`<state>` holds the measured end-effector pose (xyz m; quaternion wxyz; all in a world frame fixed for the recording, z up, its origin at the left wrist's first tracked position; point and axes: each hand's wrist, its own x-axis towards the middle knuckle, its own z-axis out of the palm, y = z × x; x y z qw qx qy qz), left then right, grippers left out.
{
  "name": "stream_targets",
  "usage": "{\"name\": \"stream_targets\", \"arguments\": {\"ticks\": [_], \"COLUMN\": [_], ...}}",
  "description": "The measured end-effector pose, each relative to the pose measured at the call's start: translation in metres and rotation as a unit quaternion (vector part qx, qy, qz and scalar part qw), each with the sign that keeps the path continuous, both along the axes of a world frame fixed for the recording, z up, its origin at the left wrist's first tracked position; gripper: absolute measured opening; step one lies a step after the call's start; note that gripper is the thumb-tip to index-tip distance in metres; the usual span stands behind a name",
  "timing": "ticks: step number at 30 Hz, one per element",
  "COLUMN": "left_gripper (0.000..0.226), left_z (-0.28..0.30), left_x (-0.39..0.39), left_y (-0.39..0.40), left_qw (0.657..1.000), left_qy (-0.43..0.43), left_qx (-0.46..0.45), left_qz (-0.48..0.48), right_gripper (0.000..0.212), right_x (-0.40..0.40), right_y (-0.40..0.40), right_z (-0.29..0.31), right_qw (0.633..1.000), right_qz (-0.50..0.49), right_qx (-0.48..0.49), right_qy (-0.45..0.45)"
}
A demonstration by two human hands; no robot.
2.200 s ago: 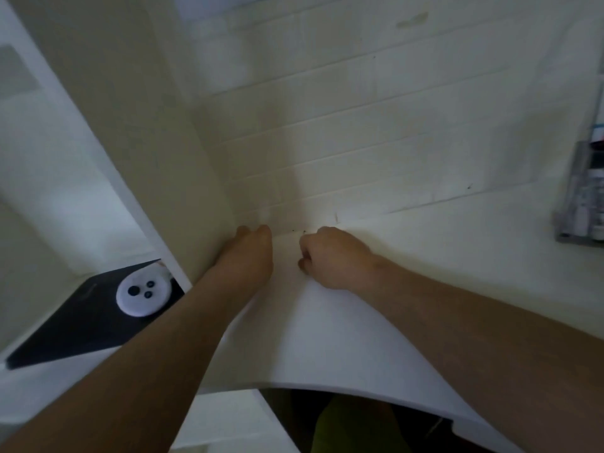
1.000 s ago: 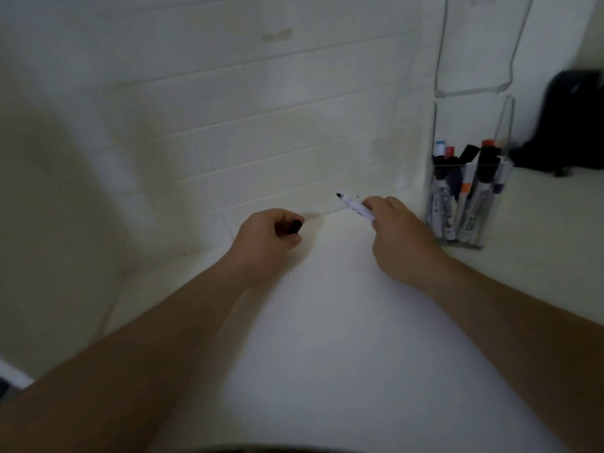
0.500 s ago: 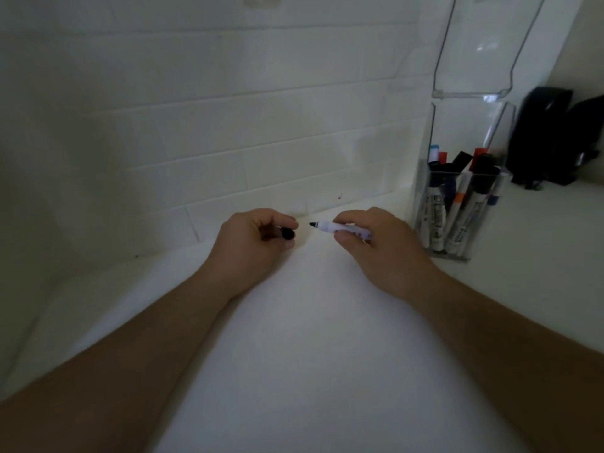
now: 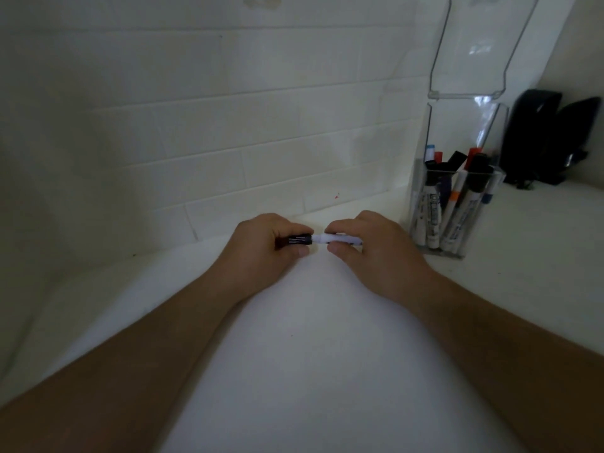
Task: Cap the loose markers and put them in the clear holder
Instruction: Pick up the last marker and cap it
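Left hand [image 4: 264, 248] grips the black cap [image 4: 295, 240], fingers curled round it. Right hand [image 4: 369, 246] pinches the white marker [image 4: 336, 239] between thumb and fingers. Cap and marker lie in one horizontal line just above the table [image 4: 310, 354], the cap's mouth meeting the marker's front end; whether the cap is fully seated cannot be told.

Holder [image 4: 456, 197], of clear plastic, stands on the table just right of the right hand, near the tiled wall [image 4: 196, 125]. It contains several markers upright or leaning, with black, red, blue and orange parts visible. A tall clear back panel [image 4: 483, 47] rises above the holder and leans toward the wall. Black objects [image 4: 549, 135], too dark to identify, stand behind and right of the holder. No object lies between the right hand and the holder. Both forearms extend over the white table from the lower edge of the view.
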<state>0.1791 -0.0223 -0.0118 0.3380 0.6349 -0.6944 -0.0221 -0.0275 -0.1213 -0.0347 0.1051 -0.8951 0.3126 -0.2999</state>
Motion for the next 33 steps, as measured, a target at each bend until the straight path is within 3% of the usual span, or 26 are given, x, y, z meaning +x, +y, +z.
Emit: {"name": "stream_targets", "arguments": {"ticks": [5, 12, 17, 19, 22, 25, 33], "left_gripper": [0.021, 0.024, 0.028, 0.025, 0.008, 0.016, 0.022], "left_z": [0.003, -0.004, 0.002, 0.003, 0.003, 0.006, 0.004], "left_x": [-0.010, -0.010, -0.019, -0.022, -0.029, -0.041, -0.051], "left_y": [0.001, -0.004, -0.001, 0.002, 0.004, 0.006, 0.011], "left_qw": [0.998, 0.997, 0.995, 0.997, 0.990, 0.963, 0.974], "left_qy": [-0.063, -0.051, -0.055, -0.016, 0.142, 0.271, 0.227], "left_qx": [-0.027, -0.055, -0.065, -0.048, 0.002, 0.009, -0.003], "left_qz": [-0.009, 0.025, -0.042, -0.057, -0.024, -0.003, 0.020], "right_gripper": [0.028, 0.033, 0.045, 0.046, 0.037, 0.034, 0.039], "right_x": [-0.002, 0.001, 0.001, 0.001, 0.003, 0.003, 0.003], "right_y": [0.007, 0.023, 0.028, 0.030, 0.036, 0.040, 0.043], "right_z": [0.006, 0.014, 0.015, 0.016, 0.018, 0.021, 0.019], "right_qw": [0.998, 0.996, 0.998, 0.999, 0.999, 0.998, 0.993], "right_qz": [-0.045, -0.071, -0.050, -0.046, -0.029, -0.034, -0.044], "right_qx": [-0.041, -0.023, -0.005, -0.014, -0.030, -0.055, -0.105], "right_qy": [-0.008, 0.040, 0.028, 0.022, 0.000, -0.003, -0.012]}}
